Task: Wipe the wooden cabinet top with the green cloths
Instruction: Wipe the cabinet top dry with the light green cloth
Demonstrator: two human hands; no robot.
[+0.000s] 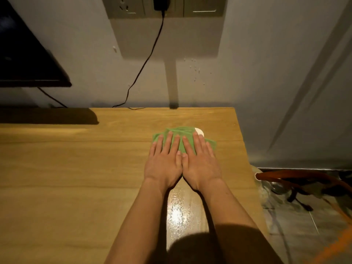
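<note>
Green cloth (181,132) lies bunched on the wooden cabinet top (76,168), right of centre; I cannot tell whether it is one cloth or two. My left hand (163,159) and my right hand (200,159) press flat on it side by side, thumbs touching, fingers spread and pointing toward the wall. A small white patch (200,132) shows at the cloth's far right edge. A wet, shiny streak (177,212) runs on the wood between my forearms.
A dark TV screen (24,60) hangs at the left, casting a shadow on the wood. A black cable (144,63) drops from a wall socket (162,4) to the cabinet's back edge. The cabinet's right edge (245,149) borders the floor, where a reddish-brown object (297,178) lies.
</note>
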